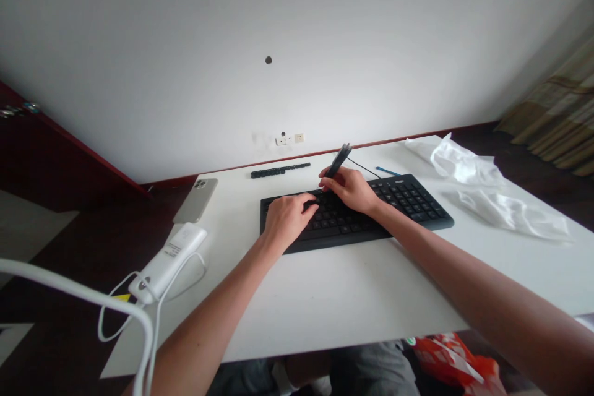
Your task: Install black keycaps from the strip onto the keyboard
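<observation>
A black keyboard lies on the white table under both of my hands. My left hand rests on its left part, fingers stretched over the keys and thumb a little apart from the forefinger. Pinched upright in my right hand, above the upper middle of the keyboard, is a slim black tool with a split-looking top end; its lower tip is hidden by my fingers. Behind the keyboard, loose black keycaps are lined up in rows.
On the table's left are a phone and a white power strip with a looping white cable. A thin blue stick lies behind the keyboard. Crumpled clear plastic bags are at right. A red bag sits below the front edge.
</observation>
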Available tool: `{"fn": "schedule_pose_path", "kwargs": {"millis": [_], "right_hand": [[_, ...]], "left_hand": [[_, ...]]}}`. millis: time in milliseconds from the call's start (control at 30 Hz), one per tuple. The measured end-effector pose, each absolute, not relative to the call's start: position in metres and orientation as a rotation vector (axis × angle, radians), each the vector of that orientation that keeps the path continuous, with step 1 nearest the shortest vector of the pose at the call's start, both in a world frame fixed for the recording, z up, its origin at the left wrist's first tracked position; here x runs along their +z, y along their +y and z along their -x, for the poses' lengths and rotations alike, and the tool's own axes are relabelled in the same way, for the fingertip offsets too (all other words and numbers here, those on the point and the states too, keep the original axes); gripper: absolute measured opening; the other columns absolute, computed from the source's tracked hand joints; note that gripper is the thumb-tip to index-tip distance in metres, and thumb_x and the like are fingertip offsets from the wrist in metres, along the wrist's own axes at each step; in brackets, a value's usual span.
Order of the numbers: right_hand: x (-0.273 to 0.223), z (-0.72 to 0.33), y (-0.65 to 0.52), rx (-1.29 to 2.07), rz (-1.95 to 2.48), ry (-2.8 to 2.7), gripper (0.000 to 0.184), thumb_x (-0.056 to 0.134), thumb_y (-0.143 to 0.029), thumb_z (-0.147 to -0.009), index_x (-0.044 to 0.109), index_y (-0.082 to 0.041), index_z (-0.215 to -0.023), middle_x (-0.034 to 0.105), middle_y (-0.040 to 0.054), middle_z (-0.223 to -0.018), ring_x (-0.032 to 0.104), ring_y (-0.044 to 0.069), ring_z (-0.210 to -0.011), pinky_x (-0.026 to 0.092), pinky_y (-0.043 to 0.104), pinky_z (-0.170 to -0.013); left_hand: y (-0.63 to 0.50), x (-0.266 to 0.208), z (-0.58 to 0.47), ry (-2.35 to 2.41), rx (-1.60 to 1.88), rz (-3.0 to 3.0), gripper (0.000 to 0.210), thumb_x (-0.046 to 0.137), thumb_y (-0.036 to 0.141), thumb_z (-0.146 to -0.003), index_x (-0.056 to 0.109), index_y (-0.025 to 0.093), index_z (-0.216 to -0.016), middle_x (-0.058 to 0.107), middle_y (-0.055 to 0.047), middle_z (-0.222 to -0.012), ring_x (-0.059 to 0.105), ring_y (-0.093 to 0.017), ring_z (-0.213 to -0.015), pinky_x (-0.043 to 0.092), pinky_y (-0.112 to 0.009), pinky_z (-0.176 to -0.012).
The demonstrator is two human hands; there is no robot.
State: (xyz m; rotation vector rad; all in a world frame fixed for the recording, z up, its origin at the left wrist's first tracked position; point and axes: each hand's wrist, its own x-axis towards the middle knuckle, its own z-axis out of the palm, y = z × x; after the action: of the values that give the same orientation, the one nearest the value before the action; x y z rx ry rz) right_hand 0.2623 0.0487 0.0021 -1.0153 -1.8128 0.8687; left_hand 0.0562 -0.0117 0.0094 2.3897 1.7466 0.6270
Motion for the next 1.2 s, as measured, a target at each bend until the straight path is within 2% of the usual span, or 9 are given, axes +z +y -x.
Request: {"fn": "schedule_pose_path", "kwargs": {"millis": [233, 500, 700, 933, 1200], "right_hand": [[-0.002, -0.262, 0.052, 0.821, 1.005, -1.690, 0.029, 0.065, -0.045, -0.096, 0.068, -0.018, -0.105, 0.078, 0.0076, -0.085, 0.076, 0.024, -0.077, 0.058, 0.034, -0.071], [0.000, -0.263, 0.054, 0.852, 0.985, -1.567, 0.031, 0.064, -0.047, -0.097, 0.066, -0.017, -0.104, 0.077, 0.0093, -0.088, 0.076, 0.023, -0.077, 0.057, 0.032, -0.067], [0.000, -0.264, 0.054, 0.885, 0.974, -1.563, 0.031, 0.064, -0.047, -0.096, 0.066, -0.017, -0.103, 0.077, 0.0091, -0.087, 0.075, 0.023, -0.077, 0.057, 0.033, -0.068], [-0.001, -0.265, 0.055, 0.910, 0.996, -1.584, 0.030, 0.064, -0.046, -0.096, 0.066, -0.017, -0.102, 0.076, 0.0085, -0.085, 0.075, 0.023, -0.076, 0.057, 0.032, -0.068], [0.001, -0.263, 0.053, 0.952, 1.003, -1.578, 0.033, 0.065, -0.049, -0.094, 0.066, -0.017, -0.101, 0.076, 0.0080, -0.084, 0.075, 0.023, -0.076, 0.059, 0.032, -0.070]], "left_hand": [[-0.006, 0.009, -0.060, 1.698, 0.740, -2.340, 0.017, 0.067, 0.037, -0.096, 0.082, 0.030, -0.099, 0.065, 0.003, -0.062, 0.051, -0.011, -0.056, 0.032, -0.026, -0.060], [0.007, 0.019, -0.033, 1.767, 0.958, -2.237, 0.022, 0.063, 0.039, -0.096, 0.080, 0.026, -0.094, 0.056, 0.005, -0.057, 0.047, -0.011, -0.055, 0.033, -0.026, -0.061], [0.054, 0.023, -0.002, 1.969, 0.828, -2.287, 0.018, 0.065, 0.038, -0.093, 0.082, 0.030, -0.093, 0.068, 0.002, -0.067, 0.057, -0.015, -0.061, 0.033, -0.028, -0.062], [0.096, 0.019, -0.001, 1.838, 0.599, -2.536, 0.020, 0.063, 0.037, -0.096, 0.082, 0.031, -0.098, 0.077, 0.000, -0.079, 0.068, -0.018, -0.074, 0.042, -0.027, -0.068], [0.103, 0.003, 0.000, 1.868, 0.532, -2.507, 0.020, 0.064, 0.040, -0.096, 0.082, 0.032, -0.103, 0.079, -0.001, -0.088, 0.070, -0.018, -0.080, 0.045, -0.027, -0.071]]}}
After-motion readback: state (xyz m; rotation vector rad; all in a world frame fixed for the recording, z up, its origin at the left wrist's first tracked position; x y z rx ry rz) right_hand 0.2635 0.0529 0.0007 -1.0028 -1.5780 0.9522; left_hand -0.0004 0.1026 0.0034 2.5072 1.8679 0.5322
